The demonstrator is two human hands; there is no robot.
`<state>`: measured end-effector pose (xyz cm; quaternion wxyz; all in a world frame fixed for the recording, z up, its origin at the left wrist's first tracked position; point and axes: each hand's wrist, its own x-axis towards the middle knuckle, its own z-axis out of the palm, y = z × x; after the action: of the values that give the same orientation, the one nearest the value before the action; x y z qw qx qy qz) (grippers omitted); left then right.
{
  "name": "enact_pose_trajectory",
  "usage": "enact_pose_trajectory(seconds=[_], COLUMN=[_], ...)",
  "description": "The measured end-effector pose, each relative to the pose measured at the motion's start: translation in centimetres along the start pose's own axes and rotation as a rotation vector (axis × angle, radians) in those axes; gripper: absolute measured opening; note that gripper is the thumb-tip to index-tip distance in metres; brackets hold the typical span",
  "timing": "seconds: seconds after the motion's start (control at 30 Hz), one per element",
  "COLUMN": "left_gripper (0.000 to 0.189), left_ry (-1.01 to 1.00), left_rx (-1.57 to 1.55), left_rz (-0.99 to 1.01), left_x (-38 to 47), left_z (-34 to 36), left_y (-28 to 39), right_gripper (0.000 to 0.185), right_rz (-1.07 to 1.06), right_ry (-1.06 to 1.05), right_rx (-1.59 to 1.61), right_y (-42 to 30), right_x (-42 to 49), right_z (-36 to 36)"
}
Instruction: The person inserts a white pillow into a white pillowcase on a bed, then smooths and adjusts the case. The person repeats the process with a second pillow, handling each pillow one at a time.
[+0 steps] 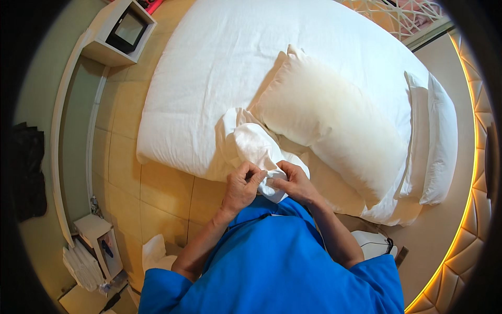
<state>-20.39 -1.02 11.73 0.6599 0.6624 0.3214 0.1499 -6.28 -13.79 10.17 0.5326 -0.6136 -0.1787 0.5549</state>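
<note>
A crumpled white cloth [255,141], which looks like a pillowcase, hangs gathered at the near edge of the bed. My left hand [244,184] pinches its edge between thumb and fingers. Just to the right, my right hand [296,182] grips the same cloth, its thumb lying along the fabric. The cloth's lower end rests against the front of my blue top. Beyond my right hand a plump, uncovered-looking cream pillow [333,117] lies slantwise on the white bedding [219,59].
Two white pillows [439,141] stand against the headboard side at right. A lit padded wall panel [480,188] borders that side. On the left are a tiled floor [162,196], a small white cabinet [98,235], folded white linens [80,265] and a box shelf [117,39].
</note>
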Motion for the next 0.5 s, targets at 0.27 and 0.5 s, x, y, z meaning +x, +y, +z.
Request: enact_pose_trajectory(seconds=[0.27, 0.5], left_gripper=[0.019, 0.014], left_ry=[0.047, 0.161], left_rx=[0.124, 0.418], left_rz=[0.050, 0.331], left_x=[0.9, 1.5], left_z=[-0.1, -0.3], left_y=[0.1, -0.6], right_gripper=[0.019, 0.018], right_rz=[0.045, 0.158], right_ry=[0.005, -0.011], right_rx=[0.064, 0.547], right_y=[0.5, -0.7], right_x=[0.2, 0.5], right_z=[-0.7, -1.4])
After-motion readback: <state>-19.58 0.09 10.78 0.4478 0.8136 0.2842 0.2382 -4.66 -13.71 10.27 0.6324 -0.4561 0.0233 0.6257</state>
